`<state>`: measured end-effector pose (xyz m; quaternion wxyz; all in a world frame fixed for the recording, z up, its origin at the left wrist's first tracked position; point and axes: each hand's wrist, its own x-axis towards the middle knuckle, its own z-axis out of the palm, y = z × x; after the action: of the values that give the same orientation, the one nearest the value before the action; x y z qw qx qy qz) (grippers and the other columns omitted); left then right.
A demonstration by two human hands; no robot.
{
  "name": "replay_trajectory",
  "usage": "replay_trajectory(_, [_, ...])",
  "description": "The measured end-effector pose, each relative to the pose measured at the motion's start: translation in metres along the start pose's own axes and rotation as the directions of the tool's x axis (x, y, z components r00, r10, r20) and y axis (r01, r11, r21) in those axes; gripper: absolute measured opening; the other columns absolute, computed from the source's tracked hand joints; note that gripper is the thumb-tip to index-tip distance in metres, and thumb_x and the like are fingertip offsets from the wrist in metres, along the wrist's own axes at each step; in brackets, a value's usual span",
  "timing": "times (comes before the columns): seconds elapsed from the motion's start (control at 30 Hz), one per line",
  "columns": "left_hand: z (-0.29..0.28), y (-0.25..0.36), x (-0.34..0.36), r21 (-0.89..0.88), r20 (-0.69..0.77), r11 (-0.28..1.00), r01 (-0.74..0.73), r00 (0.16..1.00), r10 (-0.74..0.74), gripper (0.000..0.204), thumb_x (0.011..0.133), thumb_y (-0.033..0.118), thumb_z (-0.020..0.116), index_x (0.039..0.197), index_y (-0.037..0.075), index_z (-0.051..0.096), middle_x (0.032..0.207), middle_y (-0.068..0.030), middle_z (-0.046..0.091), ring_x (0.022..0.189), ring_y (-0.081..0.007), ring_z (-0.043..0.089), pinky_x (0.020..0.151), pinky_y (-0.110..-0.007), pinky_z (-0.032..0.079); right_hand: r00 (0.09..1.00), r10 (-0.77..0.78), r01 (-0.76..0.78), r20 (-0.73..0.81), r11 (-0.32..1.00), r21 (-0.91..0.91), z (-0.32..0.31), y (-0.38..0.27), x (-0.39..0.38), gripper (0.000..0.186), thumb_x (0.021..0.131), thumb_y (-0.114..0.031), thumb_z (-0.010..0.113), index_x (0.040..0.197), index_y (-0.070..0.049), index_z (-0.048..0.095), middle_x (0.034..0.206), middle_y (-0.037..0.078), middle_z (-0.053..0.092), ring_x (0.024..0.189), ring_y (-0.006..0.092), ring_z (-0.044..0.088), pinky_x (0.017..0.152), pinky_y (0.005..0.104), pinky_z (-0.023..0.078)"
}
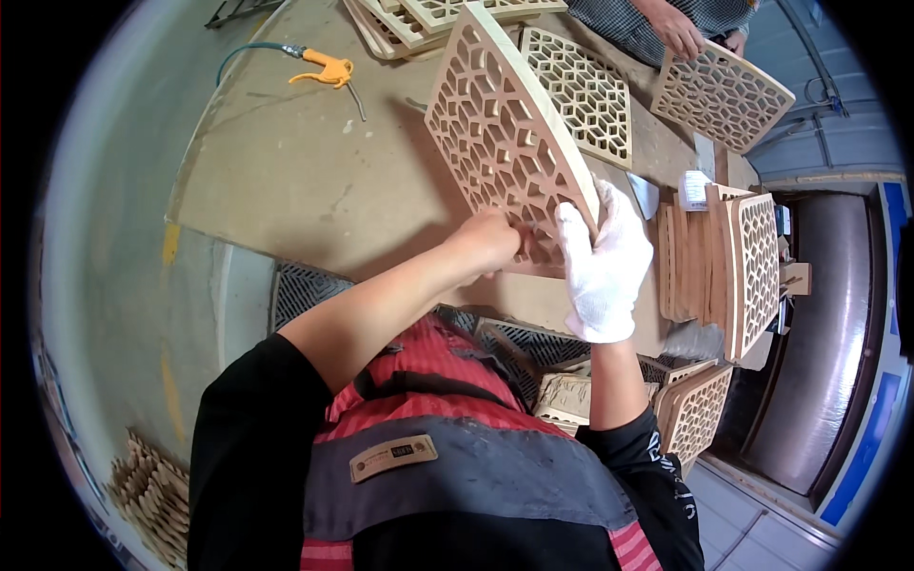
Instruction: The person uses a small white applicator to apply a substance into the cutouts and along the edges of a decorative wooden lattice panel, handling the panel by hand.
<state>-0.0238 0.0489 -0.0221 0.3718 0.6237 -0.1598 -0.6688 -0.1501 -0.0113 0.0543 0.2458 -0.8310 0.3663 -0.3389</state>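
A wooden lattice panel [502,124] with a cut-out geometric pattern stands tilted up from the worktable [276,171] in front of me. My right hand [609,266], in a white knit glove, grips its near right edge, thumb on the face and fingers behind. Against the panel's lower face is my bare left hand [484,244], its fingers curled at the openings. Whether a small thing sits in those fingers is hidden. Just behind lies a second lattice panel [581,93], flat on the table.
An orange air blow gun [326,69] with a hose lies at the left. More panels [419,21] are piled at the far edge. Another person's hand [676,31] holds a lattice panel [722,95] at the far right. Stacked panels [757,266] stand at my right, others [698,411] lower down.
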Motion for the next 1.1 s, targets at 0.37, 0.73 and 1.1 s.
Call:
replay_trajectory(0.37, [0.019, -0.014, -0.005, 0.813, -0.127, 0.409, -0.415, 0.560, 0.819, 0.014, 0.083, 0.010, 0.054, 0.077, 0.000, 0.061, 0.069, -0.0198, 0.064, 0.060, -0.0272, 0.066, 0.053, -0.041, 0.051, 1.000, 0.016, -0.016, -0.006, 0.995, 0.100, 0.002, 0.007, -0.001, 0.038, 0.081, -0.014, 0.071, 0.115, 0.002, 0.061, 0.100, 0.019, 0.068, 0.091, 0.0317, 0.067, 0.083, 0.0361, 0.052])
replay_trajectory(0.73, [0.001, 0.003, -0.017, 0.935, -0.014, 0.261, -0.241, 0.710, 0.704, 0.015, 0.075, 0.005, 0.052, 0.084, 0.001, 0.063, 0.079, -0.0224, 0.067, 0.075, -0.0398, 0.067, 0.069, -0.049, 0.053, 0.999, 0.040, -0.041, 0.007, 0.993, 0.108, 0.003, 0.009, -0.003, 0.037, 0.082, -0.013, 0.070, 0.116, 0.000, 0.061, 0.100, 0.018, 0.068, 0.091, 0.0310, 0.067, 0.083, 0.0358, 0.051])
replay_trajectory(1.1, [-0.017, -0.024, -0.017, -0.002, 0.072, 0.999, 0.036, 0.997, -0.036, 0.037, 0.099, 0.027, 0.043, 0.078, 0.000, 0.059, 0.062, -0.0096, 0.055, 0.048, -0.0156, 0.055, 0.043, -0.033, 0.043, 0.997, 0.077, -0.080, 0.023, 0.970, 0.229, 0.003, 0.002, -0.004, 0.037, 0.082, -0.012, 0.071, 0.115, 0.002, 0.061, 0.100, 0.020, 0.068, 0.088, 0.0318, 0.067, 0.082, 0.0353, 0.052])
